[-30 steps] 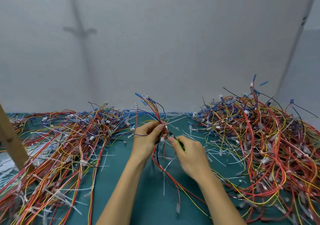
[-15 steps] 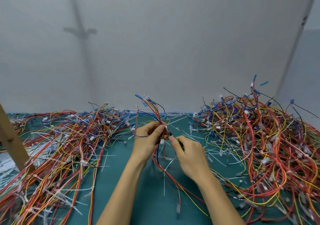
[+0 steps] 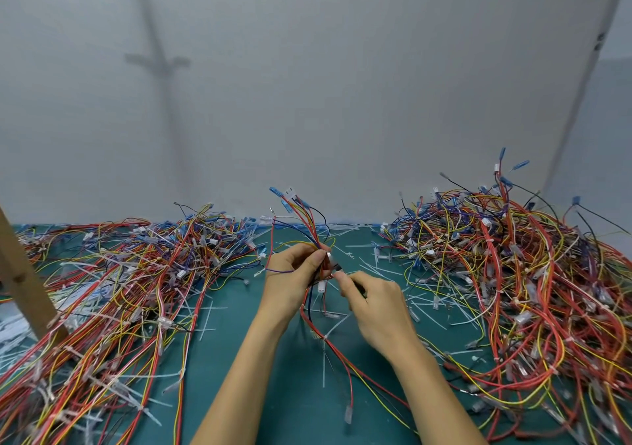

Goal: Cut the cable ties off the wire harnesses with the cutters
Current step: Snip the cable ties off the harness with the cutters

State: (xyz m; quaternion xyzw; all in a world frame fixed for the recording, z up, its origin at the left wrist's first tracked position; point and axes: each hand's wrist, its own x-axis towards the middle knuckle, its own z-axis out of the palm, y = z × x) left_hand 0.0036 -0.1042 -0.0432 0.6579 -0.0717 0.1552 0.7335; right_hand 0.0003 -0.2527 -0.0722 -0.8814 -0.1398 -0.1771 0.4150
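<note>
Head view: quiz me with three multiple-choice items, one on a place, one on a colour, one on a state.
1. Where does the wooden post stand? A left edge; B right edge; C between the hands.
2. What colour is the mat? A red; B teal; C white.
3. What is the left hand doing? A lying flat; B gripping a harness; C hanging empty.
Answers: 1 A, it leans up at the picture's left edge; 2 B, teal shows wherever it lies bare; 3 B, its fingers curl round it.
</note>
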